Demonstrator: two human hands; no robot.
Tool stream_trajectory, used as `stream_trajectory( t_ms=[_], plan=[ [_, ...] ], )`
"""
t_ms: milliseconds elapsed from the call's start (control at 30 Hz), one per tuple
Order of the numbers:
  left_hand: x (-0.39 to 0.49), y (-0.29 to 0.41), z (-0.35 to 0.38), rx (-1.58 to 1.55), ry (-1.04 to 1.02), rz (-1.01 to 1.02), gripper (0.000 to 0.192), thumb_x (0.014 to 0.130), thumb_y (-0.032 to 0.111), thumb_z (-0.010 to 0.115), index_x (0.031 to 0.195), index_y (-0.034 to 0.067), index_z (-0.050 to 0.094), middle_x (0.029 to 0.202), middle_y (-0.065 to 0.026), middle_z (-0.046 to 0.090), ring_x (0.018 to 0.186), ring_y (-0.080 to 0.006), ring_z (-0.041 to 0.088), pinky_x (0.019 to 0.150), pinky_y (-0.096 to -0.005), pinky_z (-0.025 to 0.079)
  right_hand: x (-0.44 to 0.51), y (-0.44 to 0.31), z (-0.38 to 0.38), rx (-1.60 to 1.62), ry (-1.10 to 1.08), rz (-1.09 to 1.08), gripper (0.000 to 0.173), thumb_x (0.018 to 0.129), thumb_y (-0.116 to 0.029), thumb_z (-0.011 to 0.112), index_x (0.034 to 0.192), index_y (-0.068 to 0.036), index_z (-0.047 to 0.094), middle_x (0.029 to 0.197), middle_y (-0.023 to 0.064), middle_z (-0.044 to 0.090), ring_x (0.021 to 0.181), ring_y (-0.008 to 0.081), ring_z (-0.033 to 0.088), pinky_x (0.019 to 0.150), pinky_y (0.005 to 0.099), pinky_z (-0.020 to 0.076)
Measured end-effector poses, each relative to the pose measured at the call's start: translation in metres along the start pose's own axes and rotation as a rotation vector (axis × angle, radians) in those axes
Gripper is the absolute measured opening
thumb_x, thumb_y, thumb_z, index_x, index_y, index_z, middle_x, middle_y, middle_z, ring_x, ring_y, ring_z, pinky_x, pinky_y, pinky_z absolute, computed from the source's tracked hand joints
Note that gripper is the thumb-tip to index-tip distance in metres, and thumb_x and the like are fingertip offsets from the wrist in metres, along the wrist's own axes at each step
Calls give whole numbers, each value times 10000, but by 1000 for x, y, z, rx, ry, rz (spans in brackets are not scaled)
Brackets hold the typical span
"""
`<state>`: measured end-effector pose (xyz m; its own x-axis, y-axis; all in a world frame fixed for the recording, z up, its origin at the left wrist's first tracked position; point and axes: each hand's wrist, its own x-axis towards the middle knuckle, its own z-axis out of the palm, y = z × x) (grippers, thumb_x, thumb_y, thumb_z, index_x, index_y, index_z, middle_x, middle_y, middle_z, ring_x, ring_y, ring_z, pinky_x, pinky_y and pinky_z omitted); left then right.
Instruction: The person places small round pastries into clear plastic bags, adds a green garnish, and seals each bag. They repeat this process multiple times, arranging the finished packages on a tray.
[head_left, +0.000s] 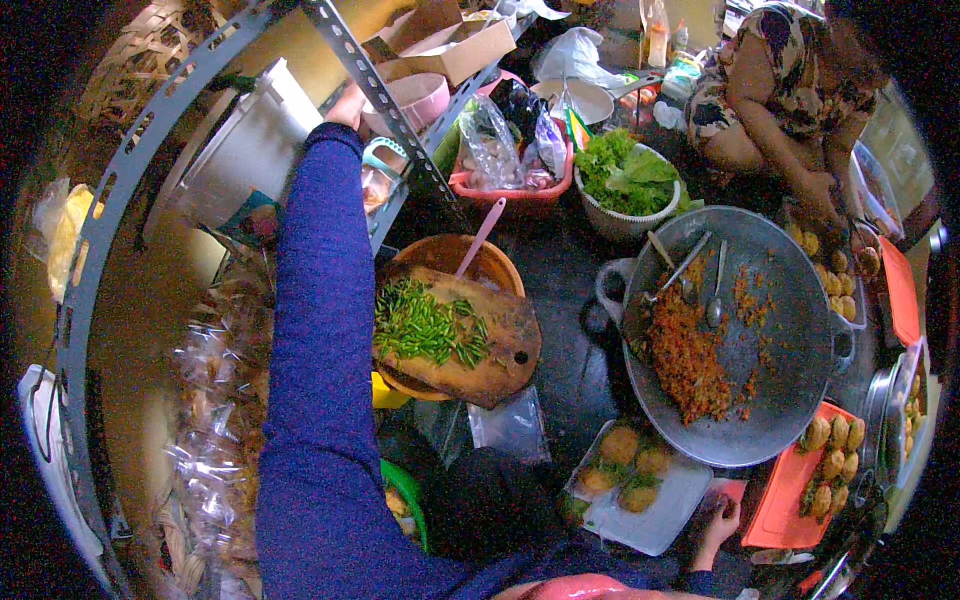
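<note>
My left hand (347, 106) reaches up to the metal shelf, beside a pink bowl (420, 97); its fingers are partly hidden behind the slotted post. Low on the right, my right hand (721, 517) rests with curled fingers beside a clear plastic container (649, 517) of fried round snacks; whether it holds anything cannot be told. A large metal wok (780, 360) with orange-brown filling and spoons stands above it. In the middle, a wooden cutting board (517, 330) bearing cut green chillies lies across a brown bowl (510, 274) with a pink-handled utensil.
A person (787, 112) sits at the upper right, hands near more snacks. An orange tray (780, 502) of snacks lies right of my hand. A white basket (626, 214) of lettuce and a red basket (517, 193) of bags stand beyond. Slotted shelf posts (375, 82) frame my left arm.
</note>
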<state>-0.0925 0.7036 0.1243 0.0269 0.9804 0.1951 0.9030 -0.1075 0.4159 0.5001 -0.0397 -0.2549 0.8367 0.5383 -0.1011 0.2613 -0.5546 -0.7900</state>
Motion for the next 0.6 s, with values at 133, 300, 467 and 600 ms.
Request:
stream_trajectory(
  t_ms=[133, 300, 467, 600],
  plan=[
    [-2, -3, 3, -377, -8, -125, 262, 829, 166, 489, 974, -9, 619, 945, -176, 633, 848, -266, 619, 720, -383, 526, 0, 4, 9, 62, 99, -155, 248, 902, -188, 604, 960, 53, 589, 890, 95, 638, 798, 180, 582, 744, 296, 472],
    [-13, -6, 12, -709, -28, -260, 264, 840, 161, 476, 983, -16, 611, 935, -174, 631, 833, -260, 619, 701, -381, 531, 0, -1, 11, 135, 72, -124, 194, 892, -118, 592, 966, 61, 584, 897, 98, 644, 797, 183, 584, 753, 303, 474],
    [-25, -9, 15, -852, -27, -326, 267, 852, 157, 464, 991, -24, 602, 925, -172, 629, 817, -254, 618, 682, -379, 536, -2, -13, 13, 96, 80, -156, 163, 894, -95, 581, 956, 56, 586, 895, 90, 641, 790, 172, 580, 740, 286, 475],
    [-28, -10, 17, -904, -28, -357, 269, 861, 153, 453, 998, -29, 596, 917, -171, 628, 805, -250, 618, 666, -378, 540, -3, -17, 14, 151, 33, -87, 170, 897, -101, 575, 976, 50, 584, 909, 84, 638, 782, 168, 579, 729, 274, 474]
  ],
)
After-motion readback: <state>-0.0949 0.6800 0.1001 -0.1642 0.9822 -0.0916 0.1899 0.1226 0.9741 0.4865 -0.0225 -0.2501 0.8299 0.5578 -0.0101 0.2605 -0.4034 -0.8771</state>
